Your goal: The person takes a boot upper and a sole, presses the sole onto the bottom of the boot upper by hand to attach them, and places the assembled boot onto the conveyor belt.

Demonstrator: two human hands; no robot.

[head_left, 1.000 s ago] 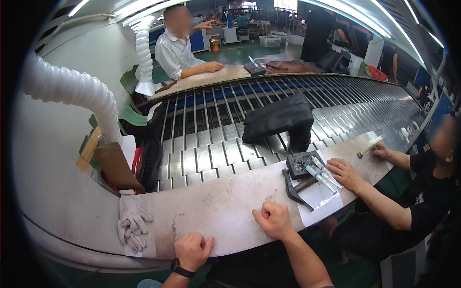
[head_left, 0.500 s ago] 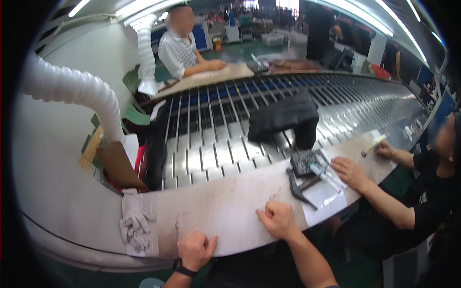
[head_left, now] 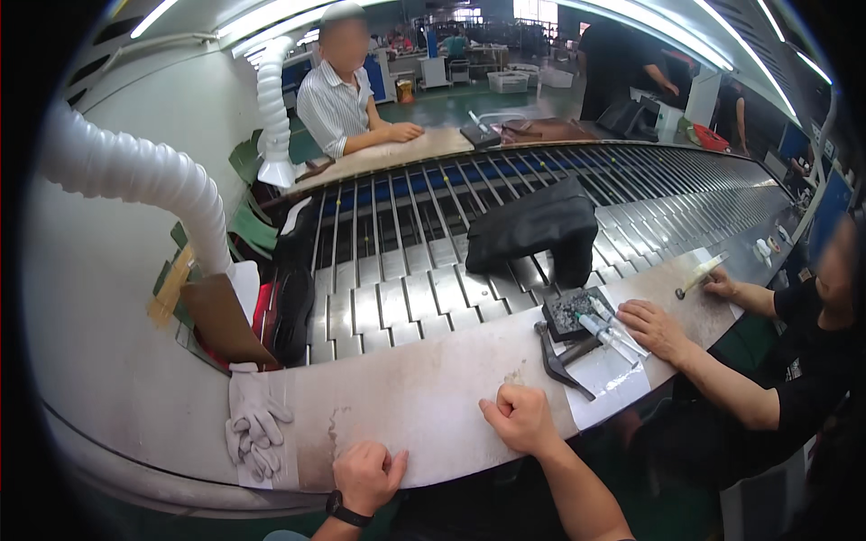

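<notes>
My left hand [head_left: 368,473] rests curled in a loose fist at the near edge of the pale work board [head_left: 433,370], a dark band on its wrist. To the right, my right hand [head_left: 519,417] lies on the same board, closed as well, thumb against the curled fingers. Nothing shows in either hand. Left of my left hand is a pair of whitish work gloves [head_left: 257,419]. Just right of my right hand lies a black hammer [head_left: 557,361], beside a dark block [head_left: 573,311] with a speckled top and several clear syringe-like tubes with bluish tips [head_left: 613,335].
Beyond the board runs a slatted metal conveyor [head_left: 406,307] carrying a black leather-like piece [head_left: 532,225]. A co-worker's hand [head_left: 654,329] lies by the tubes; their other hand [head_left: 719,283] is at a pale-handled tool [head_left: 702,274]. White ducts [head_left: 144,167] hang left. Another person [head_left: 338,108] stands across the conveyor.
The view has tilted slightly, so the scene sits a little lower. My hands stay in place on the board. The co-worker's pale-handled tool is slightly more raised.
</notes>
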